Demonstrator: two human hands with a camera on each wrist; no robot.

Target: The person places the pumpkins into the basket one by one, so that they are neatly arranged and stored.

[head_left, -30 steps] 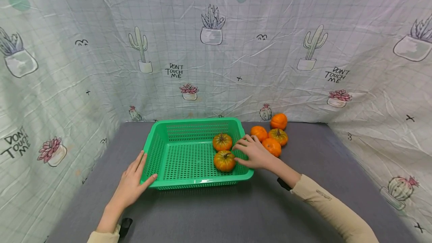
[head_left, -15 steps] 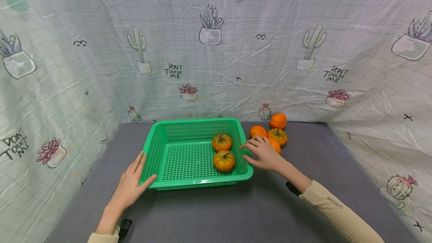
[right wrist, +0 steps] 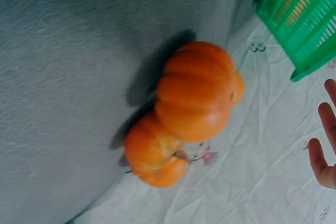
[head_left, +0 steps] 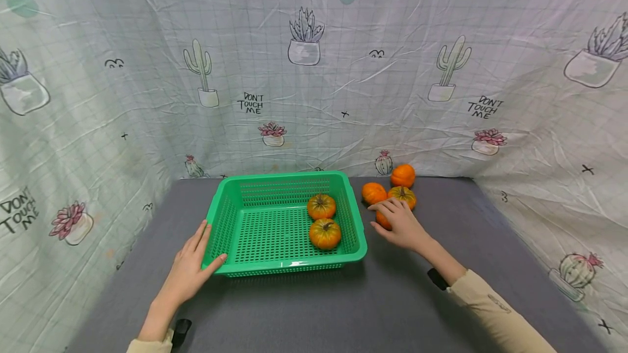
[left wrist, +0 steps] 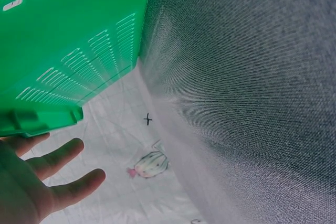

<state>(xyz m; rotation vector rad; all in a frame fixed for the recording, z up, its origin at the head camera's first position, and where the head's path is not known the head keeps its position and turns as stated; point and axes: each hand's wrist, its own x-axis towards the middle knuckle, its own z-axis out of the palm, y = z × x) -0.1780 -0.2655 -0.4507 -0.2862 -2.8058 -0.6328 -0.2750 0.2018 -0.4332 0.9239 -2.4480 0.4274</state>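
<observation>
A green plastic basket with slotted walls stands on the table, holding two orange-green small pumpkins. My left hand rests on its left rim, fingers extended and thumb spread towards the front corner. In the left wrist view, the fingers of the left hand lie at the basket's rim. My right hand hovers, holding nothing, over the nearest of several orange pumpkins right of the basket, partly hiding it. The right wrist view has this ribbed pumpkin apart from the right hand's fingers.
Behind the nearest pumpkin, others sit close together: an orange one, a greenish one and another by the back cloth. A patterned cloth walls the back and sides. The table is dark grey.
My right hand has moved right, from above the basket's right rim to over the nearest pumpkin outside it. The left hand and the basket have kept their places.
</observation>
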